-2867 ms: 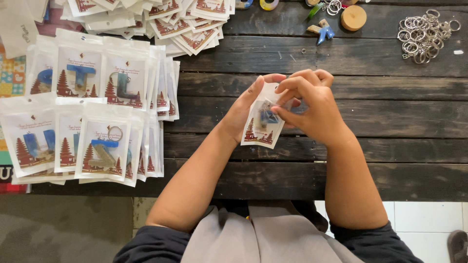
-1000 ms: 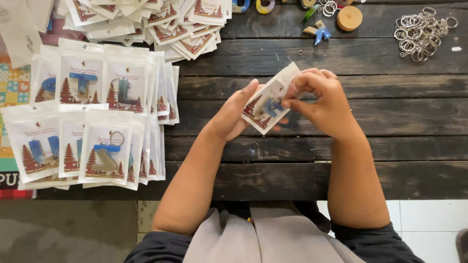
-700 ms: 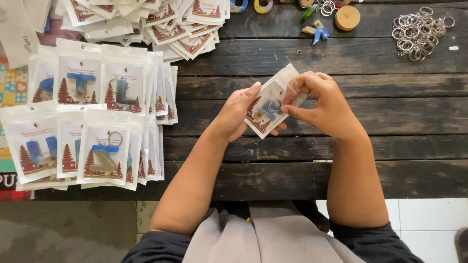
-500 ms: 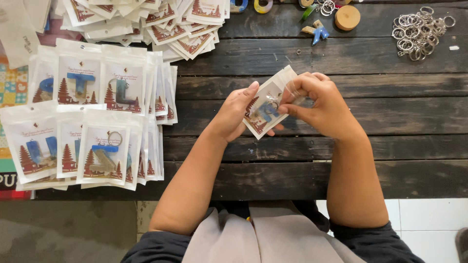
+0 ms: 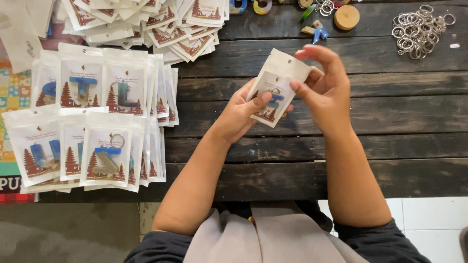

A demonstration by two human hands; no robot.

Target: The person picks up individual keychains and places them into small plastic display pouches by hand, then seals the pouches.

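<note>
Your left hand (image 5: 239, 114) and right hand (image 5: 324, 90) each keep a pinching grip clamped on 1 small packet (image 5: 278, 85), held tilted above the dark wooden bench (image 5: 390, 112), right of the stacked packets (image 5: 92, 131).

On the dark plank tabletop (image 5: 302, 165): rows of packaged keychain pouches (image 5: 92, 126) at left, a looser heap of pouches (image 5: 161, 24) above them, a pile of metal key rings (image 5: 419, 31) top right, a round wooden disc (image 5: 347, 17), a small blue charm (image 5: 319, 33).
</note>
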